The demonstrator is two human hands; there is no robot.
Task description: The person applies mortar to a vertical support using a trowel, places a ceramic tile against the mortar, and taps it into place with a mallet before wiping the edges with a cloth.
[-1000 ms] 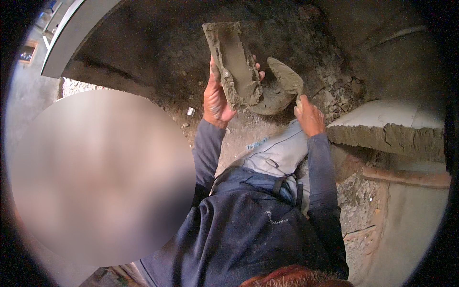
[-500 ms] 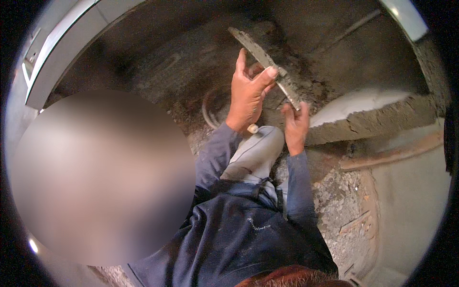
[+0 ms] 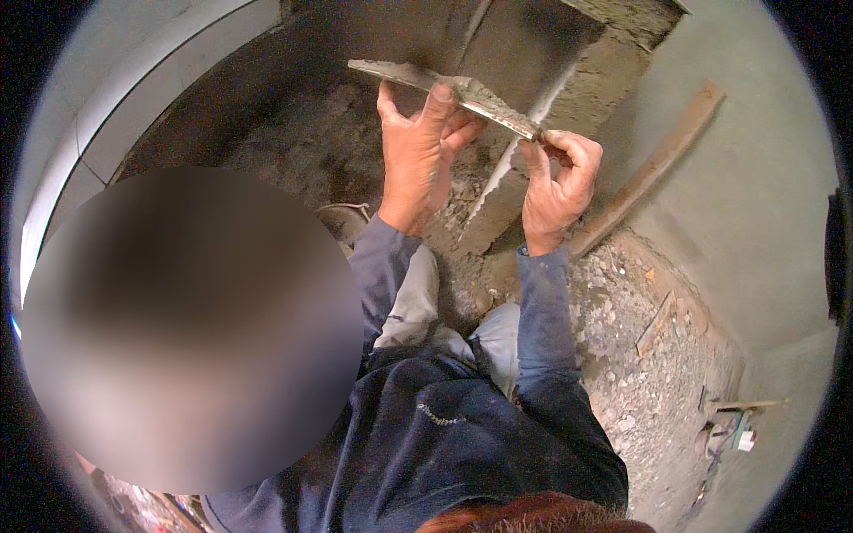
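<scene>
- Grey mortar (image 3: 487, 94) is borne in an uneven layer on a thin slab (image 3: 391, 74), which is held up in front of the body, seen nearly edge-on and slanted from upper left to lower right.
- By the left hand (image 3: 415, 160), the slab is clasped near its middle: the thumb is set against the near edge, the forefinger is stretched to a spot farther left, and the remaining fingers are curled behind. A wide gap is left between thumb and forefinger.
- By the right hand (image 3: 562, 185), the slab's right end is pinched; thumb and fingertips are brought together there, and the other fingers are bent toward the palm. Whether anything else is held within them cannot be told.
- On the chest of the dark top (image 3: 355, 480), a short curved row of pale marking (image 3: 440, 415) is seen, too small to be read.
- At the lower right, near the grey wall (image 3: 764, 213), a small white piece (image 3: 747, 441) is seen; whether it is printed cannot be made out.
- Beyond the right hand, a mortar-coated ledge (image 3: 604, 80) and a long brown strip (image 3: 657, 169) are seen, with rubble-strewn floor (image 3: 622, 382) shown below them.
</scene>
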